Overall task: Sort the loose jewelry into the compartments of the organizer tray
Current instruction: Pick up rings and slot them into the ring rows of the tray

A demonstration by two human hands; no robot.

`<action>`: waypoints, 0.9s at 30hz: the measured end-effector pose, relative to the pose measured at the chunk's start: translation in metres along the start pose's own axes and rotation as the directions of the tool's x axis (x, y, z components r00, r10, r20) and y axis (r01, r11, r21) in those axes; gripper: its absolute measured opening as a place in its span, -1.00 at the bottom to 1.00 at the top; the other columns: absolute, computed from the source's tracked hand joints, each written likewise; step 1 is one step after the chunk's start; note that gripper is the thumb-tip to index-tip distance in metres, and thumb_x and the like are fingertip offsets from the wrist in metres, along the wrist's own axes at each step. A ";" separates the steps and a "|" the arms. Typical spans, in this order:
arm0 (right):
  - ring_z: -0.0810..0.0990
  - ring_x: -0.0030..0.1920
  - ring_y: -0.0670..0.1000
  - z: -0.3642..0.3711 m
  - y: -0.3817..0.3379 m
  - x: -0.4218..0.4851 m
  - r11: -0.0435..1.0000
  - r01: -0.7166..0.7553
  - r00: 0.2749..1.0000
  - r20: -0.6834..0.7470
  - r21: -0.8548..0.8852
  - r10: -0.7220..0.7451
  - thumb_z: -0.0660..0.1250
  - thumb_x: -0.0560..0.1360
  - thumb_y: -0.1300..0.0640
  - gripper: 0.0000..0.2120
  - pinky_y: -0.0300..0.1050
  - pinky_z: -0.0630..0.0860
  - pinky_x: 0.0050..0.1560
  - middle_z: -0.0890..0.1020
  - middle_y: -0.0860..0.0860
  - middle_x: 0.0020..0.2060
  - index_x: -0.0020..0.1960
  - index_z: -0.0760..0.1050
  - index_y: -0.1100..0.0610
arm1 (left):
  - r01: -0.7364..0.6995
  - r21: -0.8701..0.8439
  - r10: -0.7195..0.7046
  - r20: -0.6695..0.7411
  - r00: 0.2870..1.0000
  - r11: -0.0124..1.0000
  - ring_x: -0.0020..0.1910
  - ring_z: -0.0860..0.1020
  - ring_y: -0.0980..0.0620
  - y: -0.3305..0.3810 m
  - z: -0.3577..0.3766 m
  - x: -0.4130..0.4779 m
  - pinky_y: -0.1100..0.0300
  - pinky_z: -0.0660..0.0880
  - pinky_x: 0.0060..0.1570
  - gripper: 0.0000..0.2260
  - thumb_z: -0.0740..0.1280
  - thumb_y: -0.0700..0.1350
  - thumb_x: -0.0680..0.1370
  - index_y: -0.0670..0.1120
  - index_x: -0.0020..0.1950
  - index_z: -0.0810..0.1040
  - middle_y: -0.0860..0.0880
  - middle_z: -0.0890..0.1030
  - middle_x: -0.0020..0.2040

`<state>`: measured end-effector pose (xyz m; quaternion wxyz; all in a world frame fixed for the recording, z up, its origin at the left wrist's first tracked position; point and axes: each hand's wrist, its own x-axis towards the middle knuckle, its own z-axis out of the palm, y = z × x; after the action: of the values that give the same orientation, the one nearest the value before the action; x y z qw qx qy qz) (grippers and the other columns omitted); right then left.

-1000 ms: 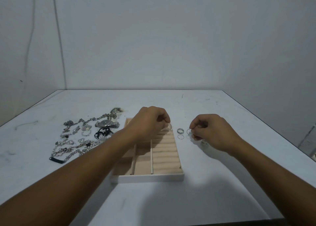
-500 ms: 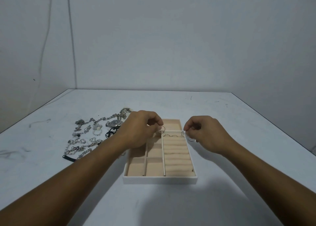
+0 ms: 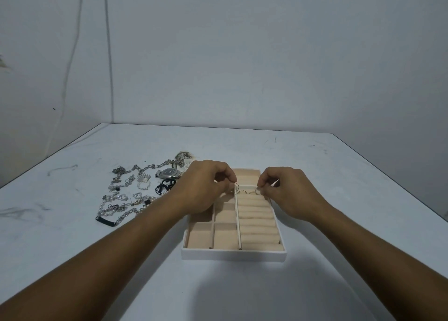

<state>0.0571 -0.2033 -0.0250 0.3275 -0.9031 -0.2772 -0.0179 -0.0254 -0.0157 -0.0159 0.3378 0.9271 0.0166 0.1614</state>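
- Pinching a thin ring [image 3: 235, 187], the left hand [image 3: 206, 187] hovers over the organizer tray [image 3: 232, 254] at frame centre, probably to slot it between the padded rolls.
- Right hand [image 3: 288, 192] pinches a second ring [image 3: 257, 189] alongside.
- Loose jewelry [image 3: 135, 192] waits on the desk [image 3: 339, 175], centre left.

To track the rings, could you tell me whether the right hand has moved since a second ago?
Yes: against the organizer tray, the right hand moved left, from the table beside it to over its far right corner, pinching a ring.
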 end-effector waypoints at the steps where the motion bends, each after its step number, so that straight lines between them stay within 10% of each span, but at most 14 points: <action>1: 0.60 -0.28 -0.08 0.001 0.000 0.000 1.000 0.000 1.000 -0.002 -0.014 -0.001 0.36 0.49 0.21 -0.87 -0.16 0.55 -0.15 0.64 -0.14 -0.27 -0.18 0.60 0.01 | -0.004 -0.002 0.004 0.002 1.000 1.000 -0.28 0.51 0.33 0.000 0.000 -0.001 0.55 0.31 -0.30 -0.88 0.44 -0.10 0.48 0.10 -0.21 0.60 0.12 0.65 -0.25; 27: 0.53 0.09 -0.04 -0.001 0.003 -0.011 0.886 0.147 0.989 0.080 -0.439 -0.124 0.19 0.57 0.13 -0.70 -0.07 0.51 0.02 0.56 -0.12 0.11 0.14 0.63 -0.11 | -0.031 0.043 0.029 0.046 0.999 0.999 -0.30 0.51 0.29 0.003 0.000 -0.006 0.54 0.35 -0.29 -0.90 0.39 -0.17 0.50 0.03 -0.14 0.64 0.10 0.66 -0.21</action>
<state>0.0496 -0.2107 -0.0283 0.1037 -0.9325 -0.3363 -0.0809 -0.0308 -0.0186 -0.0160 0.3152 0.9378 -0.0015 0.1452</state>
